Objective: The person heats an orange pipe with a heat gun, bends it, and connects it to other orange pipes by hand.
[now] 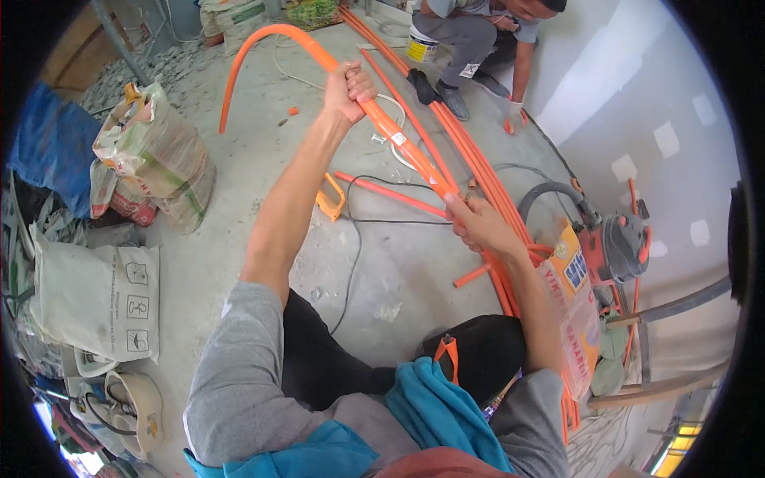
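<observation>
An orange plastic pipe (pixel 388 127) runs slantwise in front of me, its far part bent over in a wide hook toward the left. My left hand (pixel 348 92) is wrapped round it below the bend. Lower down and to the right, my right hand (pixel 476 223) grips the same pipe close to its near end; that end is partly hidden by the fingers. Beneath it on the floor lie a shorter orange pipe (pixel 390 193) and a yellow-handled tool (pixel 329 199), perhaps a hacksaw, next to a black cord (pixel 356 247).
Long orange pipes (pixel 478 159) lie along the right. Beyond them a person (pixel 470 48) crouches by a white bucket (pixel 421 45), one gloved hand at the floor. A red and black vacuum cleaner (pixel 612 248) stands by the wall. Sacks (pixel 159 155) and a pale helmet (pixel 143 410) are at left.
</observation>
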`<act>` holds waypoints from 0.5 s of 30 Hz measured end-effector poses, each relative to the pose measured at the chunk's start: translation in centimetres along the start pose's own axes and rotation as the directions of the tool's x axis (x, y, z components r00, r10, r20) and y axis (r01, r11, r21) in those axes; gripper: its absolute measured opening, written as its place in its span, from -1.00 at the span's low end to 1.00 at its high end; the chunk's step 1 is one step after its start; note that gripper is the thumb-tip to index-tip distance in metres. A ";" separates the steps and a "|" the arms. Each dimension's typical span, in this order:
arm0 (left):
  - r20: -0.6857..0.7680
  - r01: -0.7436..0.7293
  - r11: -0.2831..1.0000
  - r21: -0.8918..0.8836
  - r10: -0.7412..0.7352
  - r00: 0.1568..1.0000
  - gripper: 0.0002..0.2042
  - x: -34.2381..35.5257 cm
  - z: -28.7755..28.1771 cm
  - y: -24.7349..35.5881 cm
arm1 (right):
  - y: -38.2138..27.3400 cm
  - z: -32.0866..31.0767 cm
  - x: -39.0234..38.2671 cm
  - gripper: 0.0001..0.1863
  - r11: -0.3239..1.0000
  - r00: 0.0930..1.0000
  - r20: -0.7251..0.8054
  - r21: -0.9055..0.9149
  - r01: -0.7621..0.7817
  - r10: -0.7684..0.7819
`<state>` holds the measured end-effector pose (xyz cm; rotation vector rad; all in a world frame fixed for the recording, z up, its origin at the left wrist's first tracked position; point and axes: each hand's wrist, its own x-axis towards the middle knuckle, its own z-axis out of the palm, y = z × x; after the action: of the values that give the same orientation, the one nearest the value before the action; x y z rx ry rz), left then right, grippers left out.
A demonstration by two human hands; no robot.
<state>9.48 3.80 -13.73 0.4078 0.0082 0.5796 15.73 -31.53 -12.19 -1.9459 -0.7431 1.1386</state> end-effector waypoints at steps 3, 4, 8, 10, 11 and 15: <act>0.030 -0.012 1.000 -0.014 0.012 0.999 -0.58 0.2 0.4 0.2 | 0.1 -0.1 0.2 -0.45 0.988 0.994 0.103 0.146 -0.048 0.033; 0.044 -0.018 1.000 -0.014 0.019 0.999 -0.59 0.3 0.6 0.3 | 0.1 -0.2 0.2 -0.45 0.988 0.994 0.102 0.144 -0.048 0.034; 0.194 -0.006 0.999 -0.035 0.012 0.981 -0.59 0.2 1.2 0.8 | 0.2 -0.1 0.4 -0.47 0.937 0.970 0.244 0.335 -0.096 0.012; 0.135 0.000 0.999 -0.032 0.004 0.991 -0.59 0.2 1.9 0.5 | 0.3 0.3 0.5 -0.48 0.933 0.963 0.270 0.341 -0.114 0.019; 0.133 -0.002 0.999 -0.034 0.006 0.991 -0.59 0.1 2.0 0.7 | 0.2 1.2 0.8 -0.48 0.978 0.991 0.130 0.199 -0.062 0.036; 0.057 -0.036 0.999 0.035 0.034 0.998 -0.61 0.1 2.5 1.0 | 1.8 2.4 1.9 -0.44 0.966 0.960 -0.150 -0.139 0.216 -0.236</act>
<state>9.39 3.68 -11.06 0.4598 -0.0430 0.6026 14.62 -30.29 -15.30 -1.9677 -0.9355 0.7995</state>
